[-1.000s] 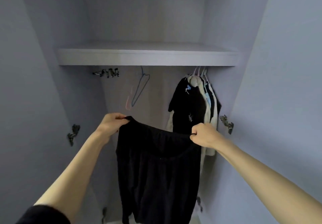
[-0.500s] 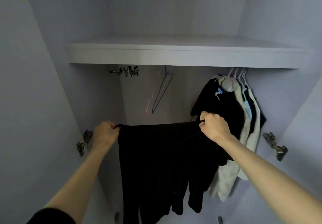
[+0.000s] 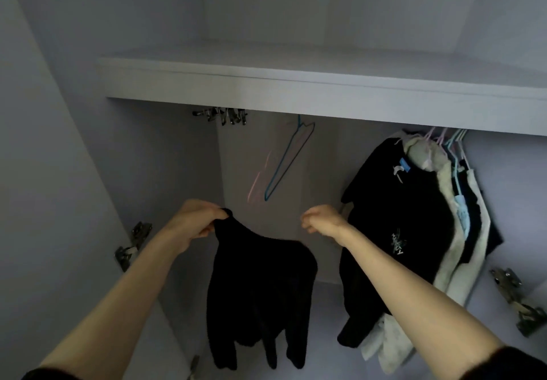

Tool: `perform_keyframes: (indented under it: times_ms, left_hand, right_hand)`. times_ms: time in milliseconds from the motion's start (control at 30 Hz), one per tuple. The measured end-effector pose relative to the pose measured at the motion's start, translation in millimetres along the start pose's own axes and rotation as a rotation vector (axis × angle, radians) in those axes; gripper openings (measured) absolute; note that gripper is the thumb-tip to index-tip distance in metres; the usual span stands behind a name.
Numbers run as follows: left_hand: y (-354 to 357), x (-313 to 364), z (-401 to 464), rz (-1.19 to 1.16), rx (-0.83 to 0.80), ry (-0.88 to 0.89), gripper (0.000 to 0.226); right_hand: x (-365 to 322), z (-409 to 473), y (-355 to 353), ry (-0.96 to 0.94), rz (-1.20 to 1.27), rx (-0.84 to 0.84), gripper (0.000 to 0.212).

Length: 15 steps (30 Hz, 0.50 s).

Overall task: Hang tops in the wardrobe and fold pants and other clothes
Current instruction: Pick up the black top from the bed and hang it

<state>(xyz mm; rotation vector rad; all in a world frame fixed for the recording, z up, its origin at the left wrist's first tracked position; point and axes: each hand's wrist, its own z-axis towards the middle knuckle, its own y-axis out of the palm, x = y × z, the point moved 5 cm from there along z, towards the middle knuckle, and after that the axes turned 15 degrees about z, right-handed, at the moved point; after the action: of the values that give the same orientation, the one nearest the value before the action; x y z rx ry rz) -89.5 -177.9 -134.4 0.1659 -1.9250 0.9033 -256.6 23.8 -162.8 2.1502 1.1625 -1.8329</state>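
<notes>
While the left hand point(image 3: 197, 222) keeps its pinch on one top corner of a black garment point(image 3: 260, 288), the right hand point(image 3: 322, 222) has let go of the other corner it held half a second ago and now hangs in the air with fingers loosely curled around nothing. The two hands are apart, at about the same height, inside an open wardrobe. No longer stretched flat between both hands, the garment droops from the left hand alone, sagging in soft folds toward the wardrobe floor.

Above, beneath the front edge of the shelf point(image 3: 296, 89), an empty blue hanger point(image 3: 288, 160) dangles near the middle, a fainter pink one point(image 3: 258, 178) just beside it. Toward the right end, several hung tops point(image 3: 414, 231) crowd together, dark and pale, close beside the right forearm. A cluster of metal clips point(image 3: 225, 113) sits toward the left end.

The freed right hand lies below the empty hangers, so it seems ready to reach up for one. The garment is not yet on a hanger, so the hanging step is barely begun.
</notes>
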Motion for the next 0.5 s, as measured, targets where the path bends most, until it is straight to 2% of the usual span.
perform_keyframes:
  times_ms: [133, 200, 267, 367, 400, 500]
  left_hand:
    - [1, 24, 1, 0.075, 0.015, 0.105, 0.017]
    - [2, 29, 1, 0.094, 0.028, 0.143, 0.020]
    - [-2, 33, 1, 0.097, 0.048, 0.167, 0.019]
    - [-9, 35, 3, 0.100, 0.071, 0.186, 0.020]
    - [-12, 35, 4, 0.099, 0.080, 0.184, 0.020]
    - [-20, 29, 6, 0.115, 0.105, 0.166, 0.023]
  right_hand:
    - [-44, 28, 16, 0.011, 0.538, -0.015, 0.034]
    - [-62, 39, 22, 0.021, 0.728, -0.021, 0.038]
    - [-75, 50, 29, 0.041, 0.806, -0.041, 0.039]
    - [-82, 59, 35, 0.075, 0.892, -0.069, 0.018]
    - [-84, 61, 35, 0.087, 0.948, -0.060, 0.018]
    - [-89, 70, 26, 0.065, 1.027, 0.068, 0.017]
